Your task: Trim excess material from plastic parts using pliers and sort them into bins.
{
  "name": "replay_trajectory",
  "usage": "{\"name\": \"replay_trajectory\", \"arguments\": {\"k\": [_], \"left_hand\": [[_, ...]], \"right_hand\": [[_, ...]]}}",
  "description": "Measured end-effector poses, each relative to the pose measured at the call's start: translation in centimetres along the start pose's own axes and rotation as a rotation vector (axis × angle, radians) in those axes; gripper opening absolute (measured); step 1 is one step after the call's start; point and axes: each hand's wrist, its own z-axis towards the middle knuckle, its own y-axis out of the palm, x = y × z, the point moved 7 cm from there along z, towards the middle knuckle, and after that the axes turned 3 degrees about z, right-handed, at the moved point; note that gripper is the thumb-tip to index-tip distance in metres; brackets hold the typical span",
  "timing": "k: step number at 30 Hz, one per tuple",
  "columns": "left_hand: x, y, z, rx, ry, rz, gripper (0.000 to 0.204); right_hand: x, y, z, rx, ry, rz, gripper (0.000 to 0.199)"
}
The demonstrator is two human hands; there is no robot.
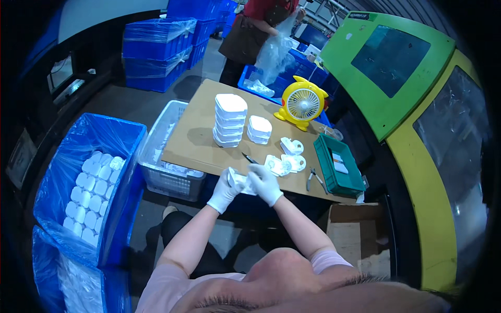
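Observation:
Both my hands wear white gloves and meet just in front of the cardboard-topped table (pixel 195 141). My left hand (pixel 225 190) and my right hand (pixel 264 183) grip the same small white plastic part (pixel 240 180) between them. Just beyond my right hand lie a few loose white plastic parts (pixel 284 163) on the table. A tall stack of white plastic boxes (pixel 229 120) and a shorter stack (pixel 259 129) stand further back.
A yellow desk fan (pixel 302 103), a green tray (pixel 337 166), small pliers (pixel 313 179) and a dark tool (pixel 249 158) are on the table. A clear crate (pixel 169 172) and a blue bag-lined bin (pixel 96 180) of white boxes stand left. Another person (pixel 255 31) handles a plastic bag behind. A green-yellow machine (pixel 417 120) is right.

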Motion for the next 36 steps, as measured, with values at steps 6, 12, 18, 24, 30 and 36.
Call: {"name": "replay_trajectory", "arguments": {"k": [6, 12, 18, 24, 30, 36], "left_hand": [[-0.5, 3.5, 0.5, -0.065, -0.114, -0.437, 0.065], [-1.1, 9.0, -0.2, -0.358, -0.166, -0.56, 0.083], [-3.7, 11.2, -2.6, -0.542, -0.304, 0.392, 0.083], [-5.7, 9.6, -6.9, -1.308, -0.281, 1.355, 0.083], [-3.2, 9.3, -4.1, -1.06, -0.296, 1.248, 0.071], [-3.8, 8.9, -4.6, -1.116, -0.375, 1.232, 0.066]], "right_hand": [[-8.0, -0.9, -4.9, -0.137, -0.374, -0.491, 0.037], [-7.7, -4.7, -5.4, -0.059, -0.526, -0.62, 0.03], [-5.7, -11.3, 0.3, 0.227, -0.481, -0.624, 0.027], [-2.7, -10.6, 12.0, 0.334, -0.607, -0.588, 0.02], [2.0, -7.2, 18.2, 0.293, -0.634, -0.606, 0.026], [4.8, -5.6, 19.0, 0.25, -0.492, -0.565, 0.037]]}}
